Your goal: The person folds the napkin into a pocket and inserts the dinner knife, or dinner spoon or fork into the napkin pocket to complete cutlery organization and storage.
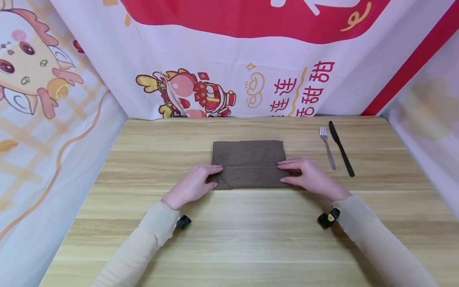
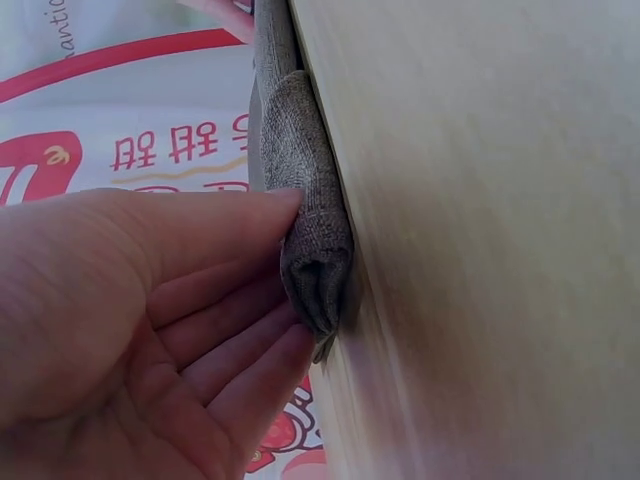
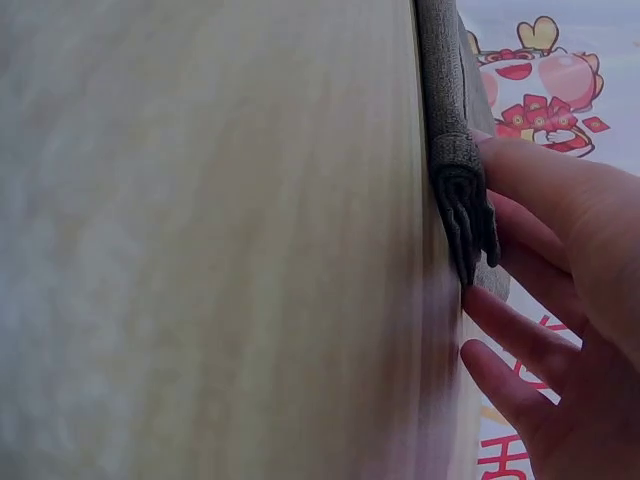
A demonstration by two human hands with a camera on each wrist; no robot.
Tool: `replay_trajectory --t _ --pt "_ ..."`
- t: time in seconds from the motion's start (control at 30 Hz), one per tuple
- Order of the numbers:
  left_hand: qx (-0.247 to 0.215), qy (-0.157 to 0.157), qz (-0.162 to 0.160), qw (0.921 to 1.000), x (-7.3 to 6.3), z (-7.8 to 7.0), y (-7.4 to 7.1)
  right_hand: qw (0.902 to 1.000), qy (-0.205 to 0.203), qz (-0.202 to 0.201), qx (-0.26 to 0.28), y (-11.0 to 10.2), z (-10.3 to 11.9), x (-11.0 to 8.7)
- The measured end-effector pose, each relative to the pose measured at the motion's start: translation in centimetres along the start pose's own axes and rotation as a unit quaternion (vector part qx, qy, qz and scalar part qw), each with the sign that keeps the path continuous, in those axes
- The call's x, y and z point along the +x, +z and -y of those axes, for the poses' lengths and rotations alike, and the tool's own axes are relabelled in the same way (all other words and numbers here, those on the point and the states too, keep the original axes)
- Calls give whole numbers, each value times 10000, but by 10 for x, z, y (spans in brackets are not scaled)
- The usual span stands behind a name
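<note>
A dark grey-brown cloth napkin (image 1: 249, 153) lies on the table, its near part folded over in a flat band with a crease across the middle. At its left end my left hand (image 1: 193, 183) grips the folded band. In the left wrist view the thumb lies on top of the rolled cloth layers (image 2: 315, 225), with the fingertips at their far edge. My right hand (image 1: 312, 177) holds the right end. The right wrist view shows the thumb against the stacked fold (image 3: 455, 160) and the other fingers spread along its end. A small corner flap shows near the left hand.
To the right of the napkin lie a fork (image 1: 327, 147) and a black table knife (image 1: 340, 147), side by side. The wood-grain table (image 1: 251, 235) meets a printed white and red cloth backdrop (image 1: 247, 52) at its far edge. Cloth also hangs at both sides.
</note>
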State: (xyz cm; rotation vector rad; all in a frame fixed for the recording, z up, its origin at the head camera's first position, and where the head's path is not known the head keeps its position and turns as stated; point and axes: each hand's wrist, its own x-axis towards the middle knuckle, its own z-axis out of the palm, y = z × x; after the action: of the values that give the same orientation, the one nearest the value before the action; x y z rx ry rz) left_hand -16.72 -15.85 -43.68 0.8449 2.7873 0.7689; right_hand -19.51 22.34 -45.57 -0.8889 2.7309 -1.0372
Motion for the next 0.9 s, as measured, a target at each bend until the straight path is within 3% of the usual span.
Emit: replay_trajectory --t 0.23,0.43,0.63,0.9 --pt "-529 -195 -102 9984 2 7 -3 9999 135 -87 -66 0 2 1" --pt "-1004 -105 -519 9935 11 6 -16 9987 375 -268 226 -9 11 13" --pt "-935 -21 -920 9914 34 12 -32 9974 477 -504 216 -25 12 39" --pt "-684 -324 -623 9952 68 33 -38 9957 879 -286 -10 -23 0 71"
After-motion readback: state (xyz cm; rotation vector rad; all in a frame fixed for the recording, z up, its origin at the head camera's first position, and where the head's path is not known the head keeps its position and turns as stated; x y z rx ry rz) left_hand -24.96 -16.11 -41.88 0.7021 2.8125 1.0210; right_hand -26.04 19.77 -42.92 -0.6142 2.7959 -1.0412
